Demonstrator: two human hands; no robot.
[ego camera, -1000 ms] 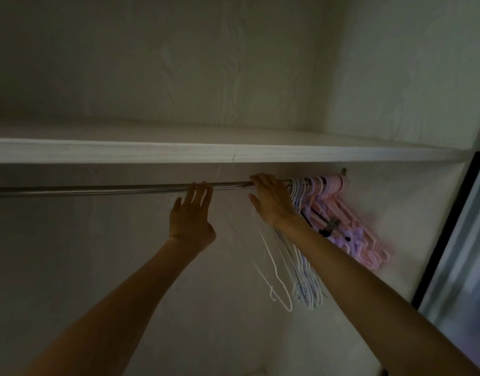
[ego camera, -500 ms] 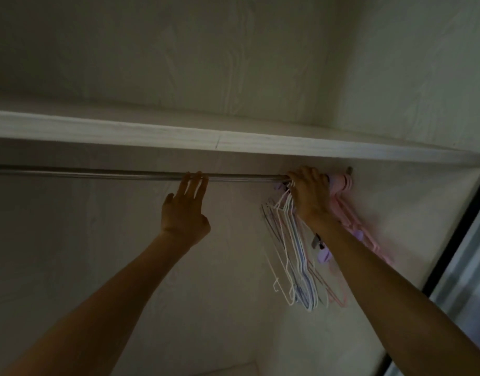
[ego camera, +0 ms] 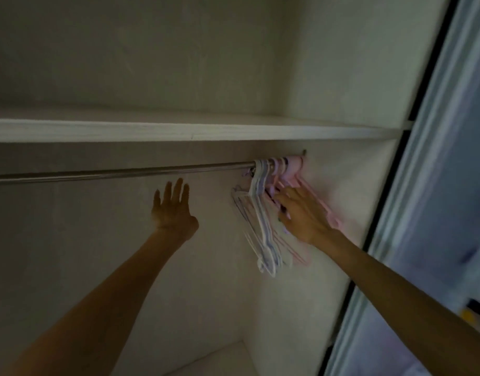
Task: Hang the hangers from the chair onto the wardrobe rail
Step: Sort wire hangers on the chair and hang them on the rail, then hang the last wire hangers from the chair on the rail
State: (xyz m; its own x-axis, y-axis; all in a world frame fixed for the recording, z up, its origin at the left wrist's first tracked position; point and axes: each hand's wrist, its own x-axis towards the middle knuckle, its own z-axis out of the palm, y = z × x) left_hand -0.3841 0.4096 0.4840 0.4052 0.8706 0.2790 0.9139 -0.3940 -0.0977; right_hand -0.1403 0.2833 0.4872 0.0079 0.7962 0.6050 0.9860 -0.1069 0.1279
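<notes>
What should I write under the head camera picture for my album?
Right hand reaches among white and pink hangers bunched at the rail's right end; left hand open below it.

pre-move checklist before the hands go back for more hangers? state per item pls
1. White and pink plastic hangers hooked on the metal wardrobe rail: ok, bunched at its right end.
2. Left hand free: ok, fingers spread, below the rail, not touching it.
3. Right hand free: cannot tell, its fingers reach in among the hangers.
4. Hangers settled: cannot tell, blurred.
5. Rail space left: ok, bare to the left.
</notes>
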